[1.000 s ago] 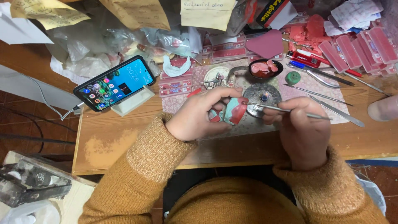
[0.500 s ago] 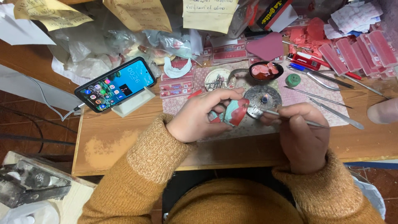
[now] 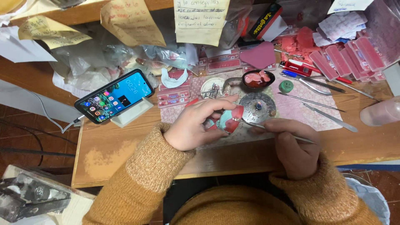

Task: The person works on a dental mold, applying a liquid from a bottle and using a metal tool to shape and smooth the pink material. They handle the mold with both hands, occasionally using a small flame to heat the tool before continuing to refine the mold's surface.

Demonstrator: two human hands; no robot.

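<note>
left hand (image 3: 196, 127): fingers curled tight around a dental model (image 3: 227, 120), a small pale blue-green cast with red wax on it, held just above the table edge.
right hand (image 3: 293, 146): closed in a pen grip on a thin metal wax tool (image 3: 275, 131); the tip reaches leftward and meets the red wax on the model.
where the work sits: between the two hands, in the left hand's fingertips, directly in front of the round metal burner (image 3: 257, 106).
flame: a small light shows at the burner's centre, just beyond the tool tip, so it looks lit.
done so far, as I judge it: red wax already covers part of the model, so building up is under way rather than just begun.
left to do, as I judge it: the tool at the wax suggests shaping or adding goes on; how much surface remains bare is hidden by the fingers.
wax supply: a dark dish of pink wax pieces (image 3: 257, 78) lies beyond the burner, past both hands.
spare instruments: several long metal tools (image 3: 329, 117) lie beyond the right hand, untouched.
beyond the left hand: a phone (image 3: 114, 100) leans on a white stand, screen lit.
far side: pink trays (image 3: 348, 58) and paper notes (image 3: 201, 18) crowd the back of the wooden table (image 3: 108, 150).
</note>
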